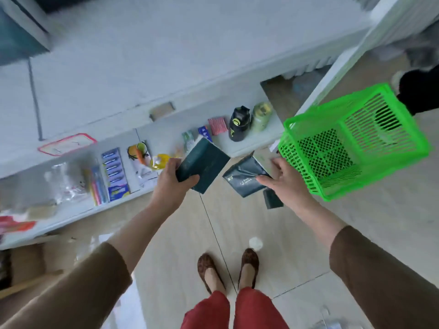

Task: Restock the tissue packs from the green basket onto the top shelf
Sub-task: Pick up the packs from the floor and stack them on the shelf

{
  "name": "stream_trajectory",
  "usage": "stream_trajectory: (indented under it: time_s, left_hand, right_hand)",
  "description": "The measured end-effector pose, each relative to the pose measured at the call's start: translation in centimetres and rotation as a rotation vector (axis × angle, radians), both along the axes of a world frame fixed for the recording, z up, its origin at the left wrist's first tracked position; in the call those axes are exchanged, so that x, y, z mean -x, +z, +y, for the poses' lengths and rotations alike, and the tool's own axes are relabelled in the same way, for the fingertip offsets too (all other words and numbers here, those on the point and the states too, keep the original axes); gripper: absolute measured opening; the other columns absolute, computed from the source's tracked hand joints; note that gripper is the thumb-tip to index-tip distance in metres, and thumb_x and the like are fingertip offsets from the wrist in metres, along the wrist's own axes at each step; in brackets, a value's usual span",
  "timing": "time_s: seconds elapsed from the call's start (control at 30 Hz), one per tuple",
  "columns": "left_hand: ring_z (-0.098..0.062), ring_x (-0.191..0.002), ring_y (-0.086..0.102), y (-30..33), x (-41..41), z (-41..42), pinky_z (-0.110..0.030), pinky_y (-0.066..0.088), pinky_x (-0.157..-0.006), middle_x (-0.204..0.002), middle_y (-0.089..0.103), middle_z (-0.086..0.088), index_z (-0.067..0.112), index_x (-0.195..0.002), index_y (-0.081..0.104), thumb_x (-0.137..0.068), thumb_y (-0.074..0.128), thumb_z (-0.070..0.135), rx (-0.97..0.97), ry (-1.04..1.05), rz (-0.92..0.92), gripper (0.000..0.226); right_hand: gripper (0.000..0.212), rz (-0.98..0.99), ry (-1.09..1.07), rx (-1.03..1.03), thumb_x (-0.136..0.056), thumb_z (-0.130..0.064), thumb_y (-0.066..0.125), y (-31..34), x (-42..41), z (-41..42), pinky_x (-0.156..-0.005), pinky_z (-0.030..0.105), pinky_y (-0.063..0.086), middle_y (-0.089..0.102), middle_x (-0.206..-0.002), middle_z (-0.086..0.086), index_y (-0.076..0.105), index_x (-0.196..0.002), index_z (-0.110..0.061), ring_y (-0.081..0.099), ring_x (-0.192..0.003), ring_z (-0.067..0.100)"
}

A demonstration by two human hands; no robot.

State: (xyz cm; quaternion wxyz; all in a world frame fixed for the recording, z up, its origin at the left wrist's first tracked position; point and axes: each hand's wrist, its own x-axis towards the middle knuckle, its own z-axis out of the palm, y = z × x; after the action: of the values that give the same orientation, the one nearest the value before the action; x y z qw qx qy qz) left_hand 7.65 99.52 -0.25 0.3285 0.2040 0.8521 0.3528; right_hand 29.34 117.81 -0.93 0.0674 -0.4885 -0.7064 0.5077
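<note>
My left hand [174, 180] grips a dark green tissue pack [206, 166] by its near end, holding it in front of the lower shelf. My right hand [288, 181] has its fingers spread, and its thumb lies against a second dark pack [242, 178]. A third, smaller dark pack [273, 199] shows just below that hand. The green basket [351, 143] sits tipped on its side to the right of my right hand, and I see no pack inside it. The white top shelf [142, 67] stretches across the upper part of the view.
The lower shelf [251, 143] carries toothbrushes [97, 186], a blue razor card [115, 174], a yellow bottle [160, 161], a black bottle [238, 123] and a green jar [261, 116]. A cardboard box [26, 262] stands at the lower left. My feet are on the tiled floor [297, 252].
</note>
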Motion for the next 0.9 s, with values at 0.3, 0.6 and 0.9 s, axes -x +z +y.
stream_trajectory:
  time_s: [0.3,0.6,0.9]
  left_hand:
    - [-0.019,-0.095,0.061,17.7,7.8,-4.0,-0.042,0.052,-0.083,-0.105,0.059,0.008,0.035,-0.103,0.060,-0.073,0.077,0.033,-0.185,-0.085,0.229,0.034]
    - [-0.016,-0.095,0.062,22.8,19.0,0.8,-0.038,0.051,-0.082,-0.104,0.065,0.010,0.030,-0.103,0.058,-0.078,0.080,0.026,-0.194,-0.097,0.431,0.033]
    - [-0.023,-0.114,0.045,23.1,29.8,7.4,-0.040,0.044,-0.092,-0.105,0.059,0.007,0.019,-0.121,0.059,-0.078,0.080,0.024,0.022,-0.067,0.706,0.048]
  right_hand:
    - [0.048,0.217,0.121,-0.061,-0.081,-0.016,0.079,17.2,5.9,1.3,-0.075,0.016,0.046,0.067,-0.108,-0.005,0.060,-0.124,-0.020,0.062,-0.085,0.003]
    - [0.044,0.386,0.168,0.004,-0.070,-0.032,0.082,18.6,17.1,8.0,-0.090,0.033,0.051,0.071,-0.110,-0.008,0.064,-0.111,-0.033,0.068,-0.102,0.014]
    - [0.039,0.390,0.162,0.033,-0.084,-0.009,0.075,17.0,29.3,14.1,-0.072,0.012,0.047,0.069,-0.109,0.000,0.059,-0.119,-0.012,0.064,-0.091,0.012]
